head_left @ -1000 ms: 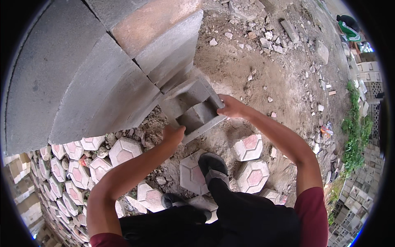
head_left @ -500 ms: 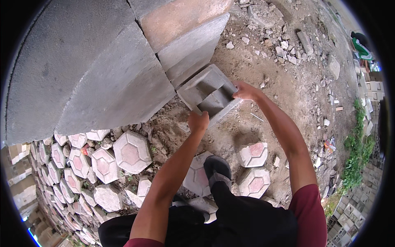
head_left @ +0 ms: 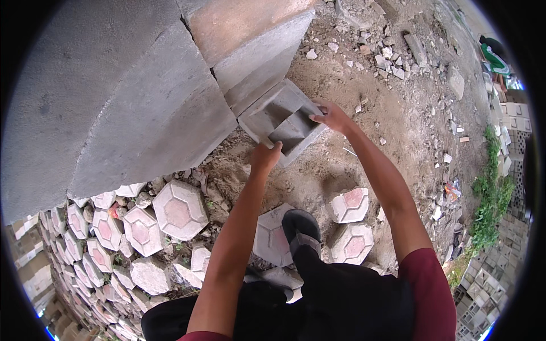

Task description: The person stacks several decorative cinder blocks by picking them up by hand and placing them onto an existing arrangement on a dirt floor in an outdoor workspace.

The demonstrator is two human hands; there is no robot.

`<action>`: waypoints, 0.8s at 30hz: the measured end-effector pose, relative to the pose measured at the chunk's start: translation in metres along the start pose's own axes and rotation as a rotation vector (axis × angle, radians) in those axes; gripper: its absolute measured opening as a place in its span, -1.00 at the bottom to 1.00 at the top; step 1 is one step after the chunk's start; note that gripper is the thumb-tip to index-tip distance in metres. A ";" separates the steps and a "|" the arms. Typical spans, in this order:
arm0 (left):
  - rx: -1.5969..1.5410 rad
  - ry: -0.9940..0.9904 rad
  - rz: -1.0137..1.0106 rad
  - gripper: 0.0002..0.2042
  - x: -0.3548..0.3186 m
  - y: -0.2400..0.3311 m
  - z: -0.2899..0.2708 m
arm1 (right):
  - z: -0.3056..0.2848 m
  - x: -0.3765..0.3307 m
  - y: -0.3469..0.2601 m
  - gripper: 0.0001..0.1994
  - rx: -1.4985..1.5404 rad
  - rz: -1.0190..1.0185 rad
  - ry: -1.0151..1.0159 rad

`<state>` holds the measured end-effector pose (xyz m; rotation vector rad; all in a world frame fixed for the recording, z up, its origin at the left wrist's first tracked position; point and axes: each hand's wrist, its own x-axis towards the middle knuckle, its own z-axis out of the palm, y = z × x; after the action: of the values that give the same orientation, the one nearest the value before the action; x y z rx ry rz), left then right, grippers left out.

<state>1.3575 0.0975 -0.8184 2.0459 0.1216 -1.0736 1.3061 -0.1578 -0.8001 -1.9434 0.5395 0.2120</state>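
Observation:
A grey concrete block (head_left: pixel 291 126) with hollow recesses is held between my two hands, against the lower end of a stack of large grey slabs. My left hand (head_left: pixel 265 157) grips its near left corner, thumb over the rim. On the opposite right side, my right hand (head_left: pixel 331 117) is closed round the edge with the thumb on top. The fingers under the block are hidden. The far left edge of the block meets the grey slab face (head_left: pixel 259 77), touching or nearly so.
Hexagonal paving blocks (head_left: pixel 181 209) with pinkish centres are piled at the left, and several lie by my shoe (head_left: pixel 301 227). Broken rubble (head_left: pixel 392 62) litters the dirt at the far right. Green weeds (head_left: pixel 493 193) and stacked pale blocks (head_left: pixel 483 290) line the right edge.
The block has shifted slightly left and away from me, its recesses now tilted more toward view. Both hands have moved with it, still gripping. The whole view has shifted slightly.

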 end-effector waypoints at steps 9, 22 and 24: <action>-0.135 0.122 0.164 -0.07 -0.005 -0.007 -0.002 | 0.076 -0.054 0.018 -0.43 0.787 0.172 0.286; -0.127 0.176 0.245 -0.08 0.027 -0.026 -0.003 | 0.079 -0.039 0.012 -0.46 0.938 0.171 0.271; -0.109 0.183 0.282 -0.09 0.025 -0.032 -0.013 | 0.081 -0.043 0.008 -0.39 1.025 0.193 0.218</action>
<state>1.3685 0.1208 -0.8519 1.9884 -0.0156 -0.6918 1.2722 -0.0764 -0.8248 -0.9177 0.7826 -0.1487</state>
